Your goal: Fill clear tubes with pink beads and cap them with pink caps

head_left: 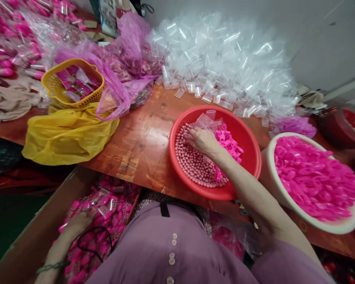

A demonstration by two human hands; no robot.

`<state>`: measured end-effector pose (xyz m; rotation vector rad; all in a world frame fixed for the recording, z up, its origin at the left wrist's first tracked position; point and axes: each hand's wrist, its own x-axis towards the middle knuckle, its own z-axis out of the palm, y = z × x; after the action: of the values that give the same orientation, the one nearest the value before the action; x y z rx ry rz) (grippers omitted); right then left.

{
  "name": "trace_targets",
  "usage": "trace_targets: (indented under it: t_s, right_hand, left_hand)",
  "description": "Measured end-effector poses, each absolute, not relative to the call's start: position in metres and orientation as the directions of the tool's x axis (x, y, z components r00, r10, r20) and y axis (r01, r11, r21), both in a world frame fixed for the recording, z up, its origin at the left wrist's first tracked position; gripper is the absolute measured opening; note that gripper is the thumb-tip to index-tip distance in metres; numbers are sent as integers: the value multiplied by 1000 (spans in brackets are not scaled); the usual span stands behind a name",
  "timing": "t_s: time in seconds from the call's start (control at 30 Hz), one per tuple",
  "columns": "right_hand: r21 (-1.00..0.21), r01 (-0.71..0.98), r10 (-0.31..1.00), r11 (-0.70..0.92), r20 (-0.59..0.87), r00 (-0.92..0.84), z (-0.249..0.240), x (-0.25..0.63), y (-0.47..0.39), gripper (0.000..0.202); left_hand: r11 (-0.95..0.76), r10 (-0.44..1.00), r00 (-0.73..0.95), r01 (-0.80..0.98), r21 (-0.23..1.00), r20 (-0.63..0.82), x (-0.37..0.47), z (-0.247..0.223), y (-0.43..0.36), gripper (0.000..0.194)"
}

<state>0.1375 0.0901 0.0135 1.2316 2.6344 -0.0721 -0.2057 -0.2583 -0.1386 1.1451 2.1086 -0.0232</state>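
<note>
My right hand [201, 141] reaches into a red basin [251, 152], its fingers down at the pink beads [192, 165] on the basin's left side. Whether it holds anything is hidden. Beside it in the basin lie clear plastic tubes [210, 119] and bright pink plastic pieces [229, 144]. Low on the left, my left hand [81, 221] is over a cardboard box [51, 215] filled with pink-capped, bead-filled tubes [106, 203]. Its fingers are blurred among them, and their grip cannot be made out.
A big heap of clear tubes [225, 59] lies behind the basin. A white tub [272, 157] of pink pieces stands at the right. At the left are a yellow basket [50, 81], a yellow bag [68, 136] and purple bags [133, 35].
</note>
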Motion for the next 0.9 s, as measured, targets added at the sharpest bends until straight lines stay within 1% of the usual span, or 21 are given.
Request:
trace_targets:
  t_s: [0.03, 0.1, 0.13, 0.17, 0.23, 0.27, 0.33, 0.4, 0.47, 0.53, 0.57, 0.6, 0.67, 0.77, 0.83, 0.9]
  right_hand:
    - [59, 762, 750, 645, -239, -616, 11, 135, 91, 32]
    - [52, 758, 743, 650, -255, -619, 8, 134, 93, 31]
    - [43, 755, 737, 654, -264, -622, 7, 135, 94, 30]
    - [33, 755, 732, 655, -273, -623, 7, 136, 95, 30]
    - [0, 758, 725, 653, -289, -625, 8, 137, 97, 30]
    - [-27, 756, 718, 655, -291, -632, 9, 138, 97, 29]
    - [-89, 746, 695, 660, -307, -651, 10, 138, 99, 27]
    - [-122, 753, 685, 647, -342, -643, 10, 137, 100, 25]
    - [-117, 774, 697, 623, -367, -616, 10, 137, 100, 28]
    - [-112, 774, 700, 624, -362, -616, 12, 138, 97, 29]
    - [-117, 762, 686, 638, -364, -630, 14, 139, 94, 27]
    - [-122, 749, 667, 651, -379, -642, 18, 140, 91, 25]
    - [-115, 729, 622, 675, -442, -646, 26, 143, 82, 21]
    - [-51, 723, 579, 689, -562, -591, 35, 147, 68, 19]
    - [-37, 729, 567, 683, -603, -561, 34, 148, 62, 17]
    - [-84, 754, 574, 652, -595, -563, 26, 148, 60, 23]
  left_hand:
    - [629, 693, -348, 720, 293, -631, -204, -133, -253, 64]
    - [656, 671, -309, 670, 348, -674, -195, -110, -234, 61]
    - [641, 692, -264, 653, 404, -671, -189, -94, -222, 59]
    - [627, 723, -206, 597, 500, -659, -181, -75, -209, 58]
    - [578, 796, -125, 444, 684, -592, -159, -34, -181, 58]
    - [526, 843, -104, 362, 769, -528, -147, -15, -166, 55]
    - [357, 932, -175, 273, 893, -319, -119, 15, -134, 43]
    - [151, 975, -200, 291, 945, -94, -90, 28, -100, 33]
    - [-45, 974, -204, 241, 969, 96, -62, 27, -64, 28]
    - [-165, 968, -163, 146, 975, 189, -39, 18, -27, 28]
    - [-191, 966, -154, 122, 974, 208, -30, 14, -10, 30]
    - [-190, 967, -143, 143, 971, 210, -22, 10, 5, 32]
    - [-168, 973, -102, 295, 941, 206, -11, 7, 28, 35]
    - [-176, 983, 60, 582, 794, 174, -1, 13, 43, 37]
    - [-197, 979, 179, 716, 669, 97, 5, 20, 45, 37]
    - [-215, 962, 271, 804, 554, -19, 11, 25, 46, 36]
